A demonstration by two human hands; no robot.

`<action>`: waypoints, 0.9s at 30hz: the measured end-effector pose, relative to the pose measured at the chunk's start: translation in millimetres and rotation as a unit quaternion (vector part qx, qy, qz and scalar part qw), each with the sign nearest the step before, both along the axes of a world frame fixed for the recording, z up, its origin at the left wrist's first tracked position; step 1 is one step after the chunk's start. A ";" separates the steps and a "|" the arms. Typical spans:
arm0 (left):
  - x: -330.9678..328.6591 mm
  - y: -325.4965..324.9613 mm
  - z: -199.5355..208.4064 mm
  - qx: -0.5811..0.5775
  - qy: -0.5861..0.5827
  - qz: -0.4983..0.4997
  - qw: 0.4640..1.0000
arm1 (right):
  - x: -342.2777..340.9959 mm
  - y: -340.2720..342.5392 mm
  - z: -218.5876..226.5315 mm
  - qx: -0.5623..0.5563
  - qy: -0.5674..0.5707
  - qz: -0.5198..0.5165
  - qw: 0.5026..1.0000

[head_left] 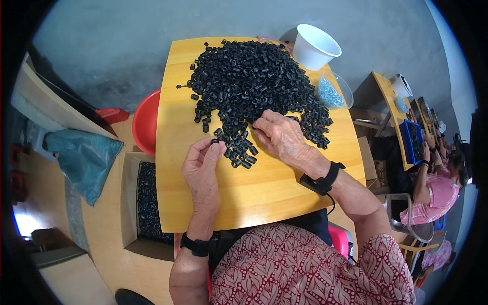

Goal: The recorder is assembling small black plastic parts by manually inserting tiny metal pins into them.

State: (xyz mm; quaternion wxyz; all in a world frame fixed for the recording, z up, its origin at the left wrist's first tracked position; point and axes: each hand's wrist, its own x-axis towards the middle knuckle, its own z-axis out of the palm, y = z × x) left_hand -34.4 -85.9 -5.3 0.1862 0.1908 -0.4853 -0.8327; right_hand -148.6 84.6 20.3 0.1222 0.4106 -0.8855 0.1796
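A big heap of small black plastic cylinders (249, 76) covers the far part of the yellow wooden table (254, 198). My left hand (203, 165) is raised over the table's left side, thumb and fingers pinched on one black cylinder (214, 141). At the near edge of the heap lies my right hand (282, 134), its fingers bent down among the pieces. Those fingertips are hidden, so whether they grip a piece does not show. Between the hands several loose cylinders (241, 157) have spread toward me.
A white bucket (312, 48) and a clear tub of silvery screws (330, 94) stand at the far right. Left of the table are a red basin (146, 122) and a cardboard box (131, 203) of dark parts. Another person (432, 195) sits at a table to the right.
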 end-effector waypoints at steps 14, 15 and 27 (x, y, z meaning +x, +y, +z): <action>-0.9 0.1 -0.3 0.003 -0.004 0.000 1.000 | -2.7 -6.6 -1.9 -0.004 0.013 0.003 1.000; -0.9 0.5 -0.6 0.003 -0.004 -0.002 1.000 | -2.4 -5.9 -2.0 -0.004 0.013 0.002 1.000; -0.3 0.1 -3.7 0.014 -0.013 0.011 1.000 | 20.2 15.7 18.6 -0.035 0.000 0.038 0.999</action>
